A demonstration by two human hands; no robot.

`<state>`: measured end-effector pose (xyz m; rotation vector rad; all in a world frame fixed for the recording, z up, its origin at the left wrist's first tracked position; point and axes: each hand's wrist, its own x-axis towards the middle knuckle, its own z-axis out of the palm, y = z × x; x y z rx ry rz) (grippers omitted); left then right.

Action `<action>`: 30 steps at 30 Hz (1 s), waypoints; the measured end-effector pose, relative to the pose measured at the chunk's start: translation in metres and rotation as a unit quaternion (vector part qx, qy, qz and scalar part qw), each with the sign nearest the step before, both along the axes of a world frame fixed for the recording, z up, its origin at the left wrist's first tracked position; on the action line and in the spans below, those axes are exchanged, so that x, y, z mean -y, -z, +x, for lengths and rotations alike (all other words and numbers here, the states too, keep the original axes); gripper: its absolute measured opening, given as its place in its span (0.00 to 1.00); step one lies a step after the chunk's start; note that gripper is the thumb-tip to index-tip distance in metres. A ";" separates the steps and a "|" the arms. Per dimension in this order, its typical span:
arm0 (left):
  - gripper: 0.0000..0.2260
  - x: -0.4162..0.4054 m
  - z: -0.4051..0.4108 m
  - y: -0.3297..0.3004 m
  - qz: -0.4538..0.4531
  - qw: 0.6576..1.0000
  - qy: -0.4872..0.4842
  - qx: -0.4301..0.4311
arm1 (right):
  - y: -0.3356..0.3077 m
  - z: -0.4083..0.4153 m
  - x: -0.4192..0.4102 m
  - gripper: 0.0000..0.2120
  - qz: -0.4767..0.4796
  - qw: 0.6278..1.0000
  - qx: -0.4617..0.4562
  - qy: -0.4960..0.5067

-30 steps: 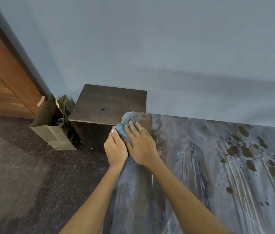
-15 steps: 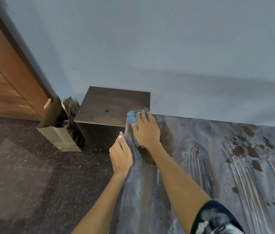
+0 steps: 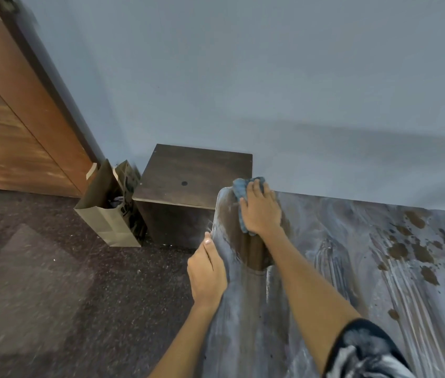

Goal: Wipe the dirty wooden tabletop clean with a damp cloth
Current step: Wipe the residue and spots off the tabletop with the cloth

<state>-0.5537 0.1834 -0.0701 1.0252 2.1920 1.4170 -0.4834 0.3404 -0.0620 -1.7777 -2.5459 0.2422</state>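
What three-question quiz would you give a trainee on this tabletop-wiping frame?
1. True or false: the right hand presses the blue cloth at the far left corner of the tabletop.
2. Where is the left hand?
A. on the cloth
B. at the tabletop's left edge
C. in the paper bag
3. Fill in: the brown splatters lie toward the tabletop's ____ side.

Key:
1. True.
2. B; it touches no cloth.
3. Right; they are not yet wiped, while a dark cleaned patch shows just below the cloth.
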 end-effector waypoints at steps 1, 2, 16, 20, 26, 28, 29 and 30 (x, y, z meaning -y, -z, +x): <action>0.17 0.000 0.000 0.000 -0.001 1.000 -0.001 -0.001 | 0.001 -0.011 0.001 0.25 0.005 1.000 0.004 -0.024; 0.17 0.001 0.001 -0.001 0.000 1.000 -0.004 -0.001 | 0.000 -0.019 0.005 0.25 0.010 0.998 0.006 -0.056; 0.21 0.014 0.005 0.004 -0.011 1.000 -0.010 0.007 | -0.002 0.033 0.021 0.24 0.013 0.999 0.010 -0.035; 0.21 0.024 0.009 -0.002 -0.005 1.000 0.004 -0.006 | 0.001 -0.006 0.021 0.25 0.010 0.999 -0.002 -0.054; 0.27 0.035 0.008 0.009 -0.004 1.000 0.022 0.000 | -0.001 0.036 0.085 0.30 0.005 0.948 -0.005 -0.317; 0.27 0.037 0.007 0.012 -0.025 0.999 0.016 -0.016 | -0.001 0.066 0.085 0.31 -0.002 0.949 -0.010 -0.314; 0.29 0.038 0.007 0.014 -0.034 0.999 0.018 -0.024 | -0.001 0.077 0.077 0.33 0.001 0.960 -0.011 -0.281; 0.30 0.039 0.008 0.014 -0.043 0.999 0.019 -0.026 | 0.000 0.084 0.066 0.33 0.004 0.972 -0.006 -0.233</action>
